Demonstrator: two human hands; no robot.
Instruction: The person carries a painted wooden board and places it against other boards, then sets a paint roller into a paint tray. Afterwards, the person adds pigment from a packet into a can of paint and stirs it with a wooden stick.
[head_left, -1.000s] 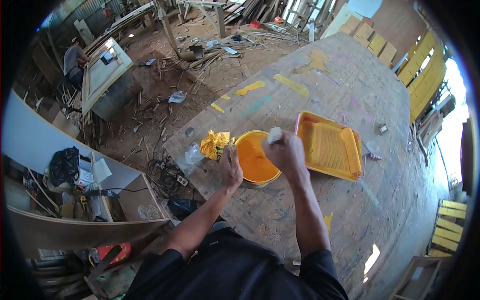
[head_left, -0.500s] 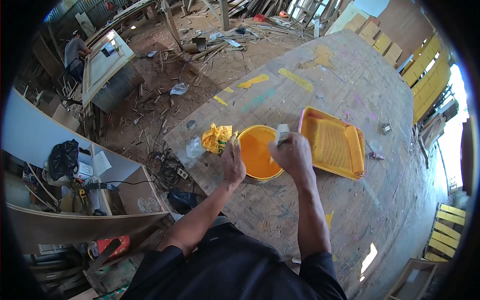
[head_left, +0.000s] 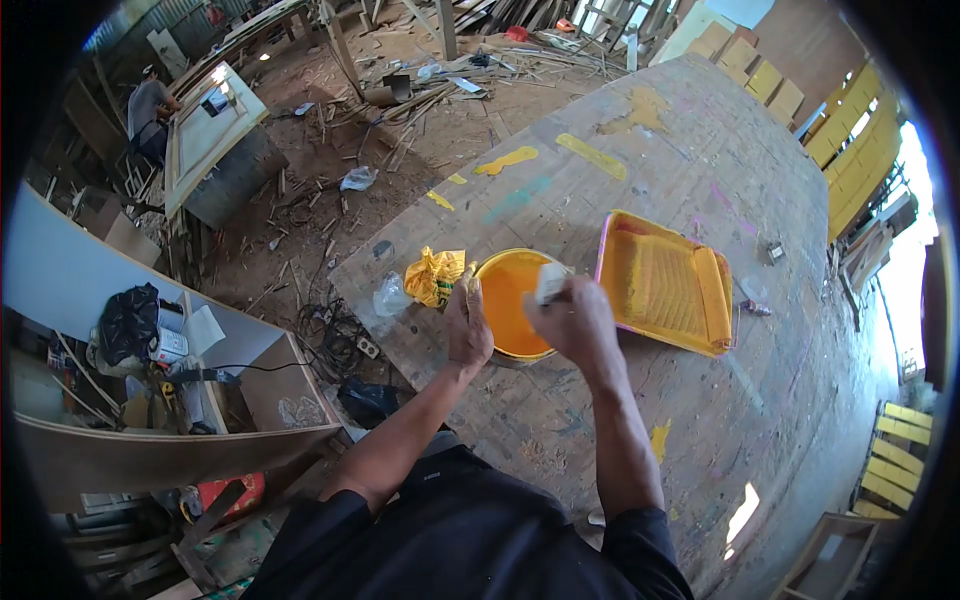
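A round bucket of orange paint (head_left: 508, 285) stands on the worktable in front of me. My left hand (head_left: 467, 325) grips its left rim, thumb up and fingers along the outer wall. Closed over the right side of the bucket, my right hand (head_left: 575, 318) holds a pale flat stick (head_left: 550, 283) whose upper end sticks out above the fist. The stick's lower part is hidden behind the hand. To the right lies a paint tray (head_left: 655, 280) coated in yellow-orange, with a paint roller (head_left: 714, 300) resting along its right side.
A crumpled yellow bag (head_left: 434, 277) and a clear plastic bag (head_left: 391, 296) lie left of the bucket. Beyond the tray sits a small metal can (head_left: 775, 249). Paint stains mark the worktable (head_left: 560, 420). Another person (head_left: 150, 112) works at a far bench.
My right hand, with the stick, has shifted slightly left and down over the bucket. My left hand stays on the rim.
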